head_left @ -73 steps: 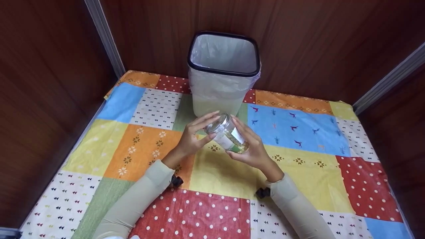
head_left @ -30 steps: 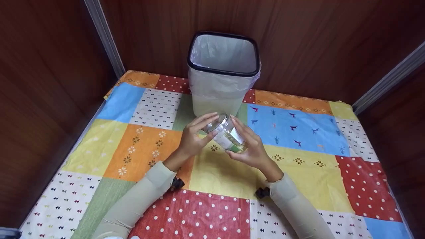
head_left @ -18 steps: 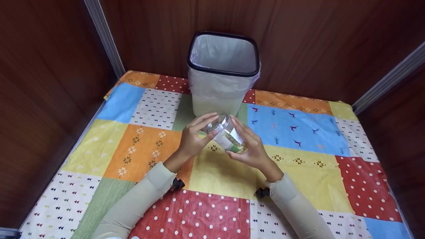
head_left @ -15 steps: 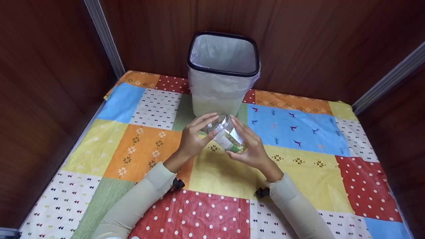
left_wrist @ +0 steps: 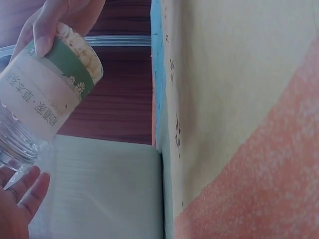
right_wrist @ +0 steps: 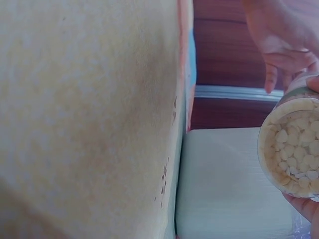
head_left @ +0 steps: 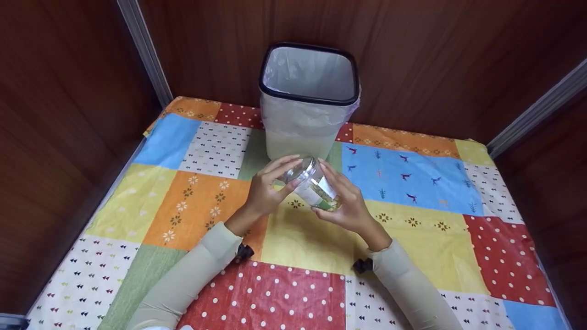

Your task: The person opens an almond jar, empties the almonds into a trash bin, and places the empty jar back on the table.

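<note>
A clear plastic jar [head_left: 312, 185] with a white and green label is held tilted in the air, its lid end towards the upper left. Pale, round flat pieces [right_wrist: 299, 154] fill its bottom, seen through the base in the right wrist view. My right hand [head_left: 346, 201] grips the jar's body, fingers along the far side and thumb near the base. At the other end, my left hand [head_left: 270, 185] holds the clear lid [head_left: 300, 170] between thumb and fingers. The left wrist view shows the label [left_wrist: 37, 94] and the ribbed lid end close to my left fingers.
Behind the jar stands a white bin [head_left: 298, 137] with a black rim and a plastic liner. A colourful patchwork cloth [head_left: 302, 293] covers the table. Dark wooden panels [head_left: 206, 50] enclose the back and both sides.
Since the earliest frame, my left thumb has shifted slightly up and right at the lid. In the later frames, both hands and the jar stay almost still.
</note>
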`<move>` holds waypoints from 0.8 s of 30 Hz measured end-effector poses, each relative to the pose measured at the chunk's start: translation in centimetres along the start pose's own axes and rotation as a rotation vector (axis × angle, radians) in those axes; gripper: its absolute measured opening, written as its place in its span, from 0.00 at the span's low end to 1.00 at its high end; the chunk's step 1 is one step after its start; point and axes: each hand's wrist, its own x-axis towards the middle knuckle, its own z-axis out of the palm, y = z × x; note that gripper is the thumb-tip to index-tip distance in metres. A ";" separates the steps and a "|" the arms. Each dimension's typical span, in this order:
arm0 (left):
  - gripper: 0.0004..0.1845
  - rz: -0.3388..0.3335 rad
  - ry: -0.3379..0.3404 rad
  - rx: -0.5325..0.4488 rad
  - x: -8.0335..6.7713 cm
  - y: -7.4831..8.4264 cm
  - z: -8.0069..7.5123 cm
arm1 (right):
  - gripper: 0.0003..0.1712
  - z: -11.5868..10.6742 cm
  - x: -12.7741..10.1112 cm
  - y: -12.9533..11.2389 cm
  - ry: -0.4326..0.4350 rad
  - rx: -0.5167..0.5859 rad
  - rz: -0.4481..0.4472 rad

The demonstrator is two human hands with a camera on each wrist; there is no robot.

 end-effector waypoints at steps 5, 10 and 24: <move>0.25 0.010 -0.013 -0.011 0.0 -0.2 -0.1 | 0.56 0.0 0.1 -0.1 0.002 0.001 -0.004; 0.25 0.024 -0.036 -0.059 -0.1 -0.6 -0.2 | 0.57 0.0 0.1 -0.2 0.000 0.008 -0.002; 0.27 0.038 -0.066 -0.192 0.6 1.2 -0.9 | 0.58 0.0 0.1 -0.2 -0.002 0.015 0.004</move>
